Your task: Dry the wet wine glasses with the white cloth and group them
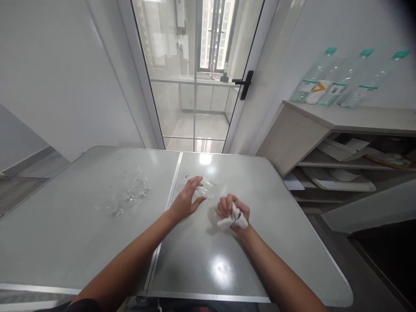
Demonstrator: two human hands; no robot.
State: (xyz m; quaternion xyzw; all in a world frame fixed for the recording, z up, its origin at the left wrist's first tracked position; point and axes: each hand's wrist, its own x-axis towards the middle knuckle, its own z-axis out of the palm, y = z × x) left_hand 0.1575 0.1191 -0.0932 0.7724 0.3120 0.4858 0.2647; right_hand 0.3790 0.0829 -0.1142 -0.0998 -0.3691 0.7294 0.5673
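Note:
My left hand (186, 199) is curled about a clear glass (208, 189) with a rounded bowl, low over the right half of the table. Thumb and fingers sit on either side of it, and a small clear end (187, 177) shows beyond the knuckles. To the right, my right hand (233, 210) is closed in a fist around a crumpled white tissue (235, 220), whose ends stick out below the fingers. Clear, shiny pieces (131, 193) lie in a loose heap on the left half; whether they are glass or plastic I cannot tell.
The grey folding table (260, 260) has a metal seam (173, 177) across its middle. Behind it stands a glass door (195, 104) with a black handle (246, 84). At the right, a shelf unit (302, 130) bears several clear bottles (341, 84) with green caps.

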